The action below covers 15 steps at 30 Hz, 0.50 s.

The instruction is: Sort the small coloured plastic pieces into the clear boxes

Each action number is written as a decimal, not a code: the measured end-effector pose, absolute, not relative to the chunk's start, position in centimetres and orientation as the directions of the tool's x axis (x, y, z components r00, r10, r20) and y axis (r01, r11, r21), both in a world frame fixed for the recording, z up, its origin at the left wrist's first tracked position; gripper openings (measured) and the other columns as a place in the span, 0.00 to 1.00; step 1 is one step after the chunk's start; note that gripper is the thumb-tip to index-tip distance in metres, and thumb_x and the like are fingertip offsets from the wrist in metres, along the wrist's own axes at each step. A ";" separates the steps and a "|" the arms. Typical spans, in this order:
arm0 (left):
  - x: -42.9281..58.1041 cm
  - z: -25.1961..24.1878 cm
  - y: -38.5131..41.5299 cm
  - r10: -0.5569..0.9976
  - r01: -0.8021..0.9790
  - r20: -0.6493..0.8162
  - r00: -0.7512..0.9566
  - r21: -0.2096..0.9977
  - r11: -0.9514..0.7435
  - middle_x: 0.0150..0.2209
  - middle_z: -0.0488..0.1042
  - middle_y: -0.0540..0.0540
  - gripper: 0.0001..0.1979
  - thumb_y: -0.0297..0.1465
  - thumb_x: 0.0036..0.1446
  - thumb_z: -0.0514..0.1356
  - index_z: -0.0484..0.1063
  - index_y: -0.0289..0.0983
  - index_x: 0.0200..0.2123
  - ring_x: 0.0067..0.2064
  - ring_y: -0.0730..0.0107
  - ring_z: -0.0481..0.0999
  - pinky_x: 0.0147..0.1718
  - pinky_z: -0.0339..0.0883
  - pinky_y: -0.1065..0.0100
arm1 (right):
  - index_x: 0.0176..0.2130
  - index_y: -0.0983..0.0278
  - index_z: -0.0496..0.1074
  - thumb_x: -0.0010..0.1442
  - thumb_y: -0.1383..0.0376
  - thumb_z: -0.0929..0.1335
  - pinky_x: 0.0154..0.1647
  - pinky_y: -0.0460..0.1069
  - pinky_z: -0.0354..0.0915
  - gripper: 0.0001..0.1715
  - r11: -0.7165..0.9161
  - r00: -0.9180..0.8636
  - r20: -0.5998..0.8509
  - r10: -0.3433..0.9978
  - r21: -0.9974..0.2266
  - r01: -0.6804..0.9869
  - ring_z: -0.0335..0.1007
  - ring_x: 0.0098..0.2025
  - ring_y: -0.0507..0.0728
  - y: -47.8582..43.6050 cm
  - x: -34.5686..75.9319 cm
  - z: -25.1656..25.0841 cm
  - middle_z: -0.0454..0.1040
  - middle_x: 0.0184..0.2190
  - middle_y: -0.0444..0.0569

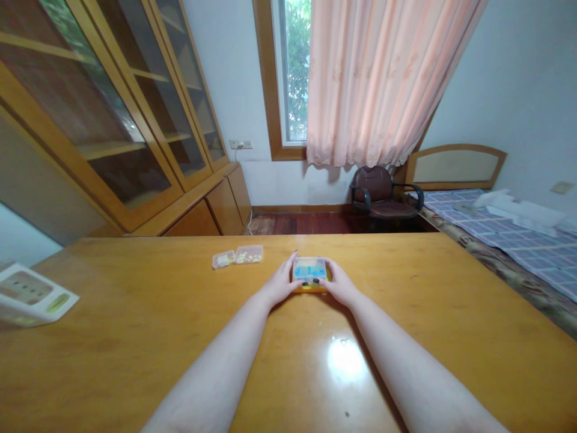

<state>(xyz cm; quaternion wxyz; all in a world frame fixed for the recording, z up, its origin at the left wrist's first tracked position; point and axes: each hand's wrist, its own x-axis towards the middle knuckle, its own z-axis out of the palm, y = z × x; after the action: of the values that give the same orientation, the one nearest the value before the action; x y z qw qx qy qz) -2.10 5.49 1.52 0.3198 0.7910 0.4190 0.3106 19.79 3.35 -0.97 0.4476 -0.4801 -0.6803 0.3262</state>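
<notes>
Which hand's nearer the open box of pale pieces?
Left. The left hand sits right of the open box, not touching it; the right hand is farther right, on the right side of the blue box.

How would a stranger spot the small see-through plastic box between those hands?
On the yellow-brown wooden table, look near the middle of the far edge. The left hand and right hand hold the small see-through plastic box there. Blue showing inside sets it apart from the open pinkish plastic container of cream pieces to its left.
</notes>
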 end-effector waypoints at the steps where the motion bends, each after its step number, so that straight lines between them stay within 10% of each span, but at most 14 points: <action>1: -2.2 1.5 5.6 0.862 0.460 0.225 0.454 0.770 -0.443 0.62 0.55 0.39 0.42 0.30 0.49 0.62 0.45 0.38 0.64 0.62 0.59 0.56 0.61 0.48 0.55 | 0.55 0.61 0.60 0.50 0.61 0.70 0.58 0.61 0.55 0.34 0.324 -0.135 0.295 0.946 -0.875 0.359 0.62 0.55 0.62 3.4 19.8 -1.0 0.66 0.53 0.54; 15: -2.6 0.8 6.1 0.878 0.374 0.210 0.430 0.843 -0.385 0.59 0.61 0.38 0.48 0.29 0.42 0.67 0.46 0.41 0.64 0.59 0.55 0.62 0.60 0.51 0.51 | 0.55 0.61 0.61 0.48 0.62 0.71 0.59 0.61 0.54 0.35 0.303 -0.112 0.282 0.953 -0.889 0.342 0.62 0.55 0.62 3.6 20.1 -0.8 0.67 0.53 0.53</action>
<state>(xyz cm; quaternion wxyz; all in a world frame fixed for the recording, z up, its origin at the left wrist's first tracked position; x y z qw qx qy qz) -2.57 6.09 0.80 0.3709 0.7598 0.4121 0.3394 20.10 3.60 -0.81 0.4560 -0.4860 -0.6661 0.3349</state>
